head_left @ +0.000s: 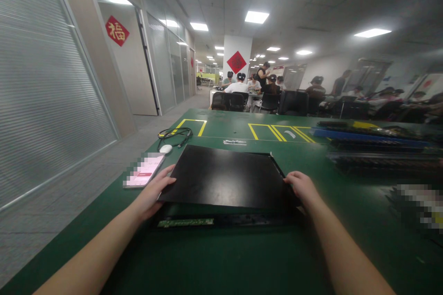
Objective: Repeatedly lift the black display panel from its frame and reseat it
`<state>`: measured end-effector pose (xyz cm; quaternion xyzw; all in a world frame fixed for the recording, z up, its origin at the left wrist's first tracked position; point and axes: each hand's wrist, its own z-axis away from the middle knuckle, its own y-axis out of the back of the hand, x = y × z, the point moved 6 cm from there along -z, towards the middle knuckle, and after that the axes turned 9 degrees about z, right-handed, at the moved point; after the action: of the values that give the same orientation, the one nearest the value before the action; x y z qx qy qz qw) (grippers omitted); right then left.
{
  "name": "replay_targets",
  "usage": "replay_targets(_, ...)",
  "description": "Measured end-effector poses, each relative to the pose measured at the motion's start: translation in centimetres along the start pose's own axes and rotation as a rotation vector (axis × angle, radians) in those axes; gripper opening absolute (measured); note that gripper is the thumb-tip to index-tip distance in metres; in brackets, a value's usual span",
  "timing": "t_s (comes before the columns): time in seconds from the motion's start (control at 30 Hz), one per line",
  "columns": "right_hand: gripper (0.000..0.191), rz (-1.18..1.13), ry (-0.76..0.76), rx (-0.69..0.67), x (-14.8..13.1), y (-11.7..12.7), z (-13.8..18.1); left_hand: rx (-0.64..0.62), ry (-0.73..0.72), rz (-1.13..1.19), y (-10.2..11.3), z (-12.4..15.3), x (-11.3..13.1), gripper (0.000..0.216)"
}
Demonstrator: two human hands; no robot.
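By the fingers [166,179] of the left hand [152,196] and the right hand [302,188], the black panel [224,175] is clamped at its left and right edges, over the green desk [218,262]. Both sides should be guided evenly, so that the panel is not twisted. The green circuit board [186,223], seen at the near side, could be scraped and should be watched. The phone [147,170], left of the panel, should not be bumped.

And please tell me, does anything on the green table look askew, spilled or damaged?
The black panel looks askew: its near edge is not flush with the dark strip, leaving a green circuit board uncovered. I notice no spill or clear damage.
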<state>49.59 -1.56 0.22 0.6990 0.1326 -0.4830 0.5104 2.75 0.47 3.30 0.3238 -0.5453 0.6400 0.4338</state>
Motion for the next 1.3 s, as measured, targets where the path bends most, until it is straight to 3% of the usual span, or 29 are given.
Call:
replay_targets(0.33,0.016,0.209,0.022,-0.016,-0.2,0.0,-0.1,0.000,0.017,-0.039,-0.2,0.2,0.1,0.059)
replay_targets(0.9,0.014,0.369,0.138,0.030,-0.9,0.1,0.2,-0.003,0.015,-0.039,-0.2,0.0,-0.1,0.057)
replay_targets(1.3,0.016,0.465,0.127,0.009,-1.8,0.3,0.8,0.017,-0.004,-0.079,0.0,0.1,0.0,0.052)
